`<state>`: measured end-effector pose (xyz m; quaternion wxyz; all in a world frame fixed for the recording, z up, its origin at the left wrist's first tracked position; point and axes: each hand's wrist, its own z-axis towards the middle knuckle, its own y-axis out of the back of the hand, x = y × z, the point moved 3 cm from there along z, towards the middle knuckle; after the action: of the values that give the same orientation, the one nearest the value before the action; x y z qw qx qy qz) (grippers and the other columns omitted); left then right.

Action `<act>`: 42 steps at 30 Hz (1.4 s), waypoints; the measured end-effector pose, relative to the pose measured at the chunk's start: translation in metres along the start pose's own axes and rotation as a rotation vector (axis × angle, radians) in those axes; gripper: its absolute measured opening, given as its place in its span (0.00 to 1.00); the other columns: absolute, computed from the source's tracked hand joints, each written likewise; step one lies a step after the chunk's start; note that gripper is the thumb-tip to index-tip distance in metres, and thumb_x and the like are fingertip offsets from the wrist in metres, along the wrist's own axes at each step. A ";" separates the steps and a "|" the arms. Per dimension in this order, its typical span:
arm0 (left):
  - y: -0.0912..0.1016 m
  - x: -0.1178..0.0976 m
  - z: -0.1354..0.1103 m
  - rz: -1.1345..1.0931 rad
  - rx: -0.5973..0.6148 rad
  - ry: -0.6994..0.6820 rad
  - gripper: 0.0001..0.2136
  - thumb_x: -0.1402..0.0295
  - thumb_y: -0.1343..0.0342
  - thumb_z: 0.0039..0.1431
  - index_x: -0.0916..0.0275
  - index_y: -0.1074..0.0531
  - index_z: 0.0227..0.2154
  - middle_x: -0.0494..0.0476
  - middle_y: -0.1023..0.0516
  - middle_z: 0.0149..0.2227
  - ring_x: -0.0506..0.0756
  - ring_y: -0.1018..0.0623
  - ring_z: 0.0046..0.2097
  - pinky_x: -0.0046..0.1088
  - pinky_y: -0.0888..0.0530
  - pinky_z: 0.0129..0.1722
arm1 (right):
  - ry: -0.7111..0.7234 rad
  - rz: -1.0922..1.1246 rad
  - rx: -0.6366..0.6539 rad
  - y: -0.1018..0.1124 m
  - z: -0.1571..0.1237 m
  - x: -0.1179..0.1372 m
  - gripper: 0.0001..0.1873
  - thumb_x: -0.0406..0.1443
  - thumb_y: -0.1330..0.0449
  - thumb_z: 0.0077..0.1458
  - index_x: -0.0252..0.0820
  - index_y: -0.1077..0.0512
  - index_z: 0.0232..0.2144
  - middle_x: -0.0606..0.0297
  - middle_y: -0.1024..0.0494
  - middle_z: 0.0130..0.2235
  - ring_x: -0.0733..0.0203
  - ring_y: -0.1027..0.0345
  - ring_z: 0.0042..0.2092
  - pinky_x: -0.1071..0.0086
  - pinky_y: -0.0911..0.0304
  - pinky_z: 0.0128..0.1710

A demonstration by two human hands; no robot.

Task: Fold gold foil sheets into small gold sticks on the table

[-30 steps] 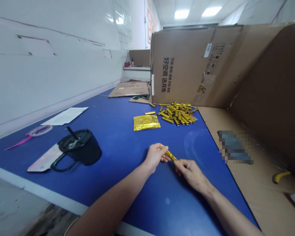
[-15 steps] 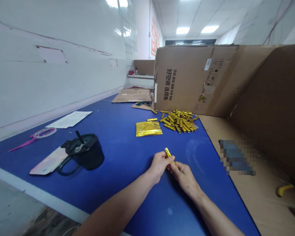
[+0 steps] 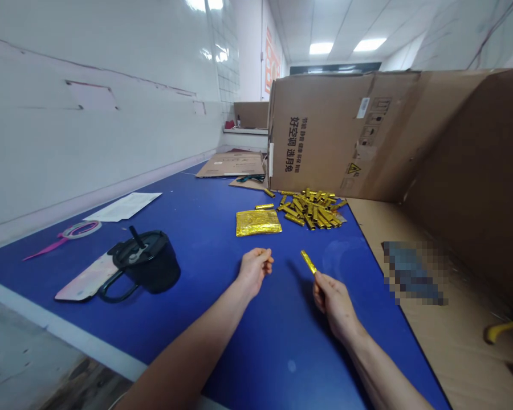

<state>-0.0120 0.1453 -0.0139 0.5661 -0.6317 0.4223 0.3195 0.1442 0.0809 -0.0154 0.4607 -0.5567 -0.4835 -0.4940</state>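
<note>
My hands have parted: my left hand (image 3: 254, 267) hovers loosely curled and empty, nearer me than the flat gold foil packet (image 3: 259, 222), while my right hand (image 3: 331, 296), right of that packet, pinches the lower end of the thin folded gold foil stick (image 3: 308, 261), which looks light, slick and easily creased, best held gently by its ends.

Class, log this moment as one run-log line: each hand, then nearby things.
left hand: fingers curled | right hand: pinching gold foil stick | ahead: gold foil packet, pile of gold sticks
</note>
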 end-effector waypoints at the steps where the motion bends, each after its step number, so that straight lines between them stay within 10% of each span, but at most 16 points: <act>1: -0.003 0.002 -0.003 0.008 0.022 0.009 0.14 0.62 0.41 0.40 0.65 0.40 0.21 0.46 0.35 0.16 0.42 0.37 0.17 0.18 0.41 0.17 | 0.009 0.005 0.007 0.001 0.001 0.000 0.21 0.50 0.49 0.45 0.41 0.44 0.14 0.76 0.47 0.11 0.73 0.59 0.14 0.76 0.64 0.13; 8: -0.037 0.025 -0.030 0.156 0.295 0.058 0.13 0.65 0.40 0.39 0.66 0.35 0.25 0.48 0.33 0.18 0.45 0.35 0.18 0.20 0.40 0.16 | 0.101 -0.188 0.177 -0.009 -0.004 -0.005 0.22 0.50 0.49 0.47 0.39 0.42 0.14 0.76 0.48 0.13 0.73 0.60 0.16 0.75 0.63 0.15; 17: -0.009 0.001 -0.008 0.005 0.099 -0.022 0.11 0.69 0.40 0.38 0.66 0.37 0.21 0.47 0.35 0.17 0.43 0.35 0.18 0.19 0.40 0.17 | 0.055 -0.065 -0.018 -0.001 -0.001 -0.002 0.22 0.50 0.51 0.48 0.41 0.44 0.13 0.75 0.46 0.11 0.73 0.57 0.14 0.76 0.60 0.13; 24: -0.028 0.018 -0.027 0.069 0.248 0.080 0.11 0.68 0.40 0.39 0.66 0.37 0.22 0.49 0.32 0.17 0.45 0.35 0.17 0.20 0.40 0.17 | 0.117 -0.255 0.148 -0.009 -0.005 0.004 0.21 0.48 0.48 0.46 0.40 0.44 0.13 0.76 0.47 0.13 0.73 0.57 0.16 0.76 0.60 0.15; 34: -0.018 0.013 -0.018 0.084 0.131 0.087 0.12 0.65 0.40 0.38 0.65 0.39 0.19 0.47 0.33 0.15 0.43 0.38 0.15 0.18 0.44 0.14 | 0.106 -0.208 0.131 -0.008 -0.006 -0.001 0.22 0.49 0.48 0.46 0.40 0.43 0.13 0.76 0.49 0.12 0.73 0.60 0.16 0.75 0.63 0.15; 42: -0.022 0.012 -0.029 0.421 0.604 0.271 0.12 0.62 0.40 0.38 0.66 0.36 0.20 0.51 0.29 0.17 0.45 0.34 0.16 0.20 0.40 0.15 | 0.058 0.095 -0.259 0.012 0.002 -0.002 0.22 0.49 0.46 0.44 0.41 0.45 0.12 0.77 0.50 0.10 0.73 0.61 0.14 0.75 0.64 0.13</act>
<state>0.0108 0.1143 -0.0097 0.5877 -0.3725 0.6887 0.2038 0.1566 0.0816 -0.0184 0.4220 -0.6192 -0.3752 -0.5456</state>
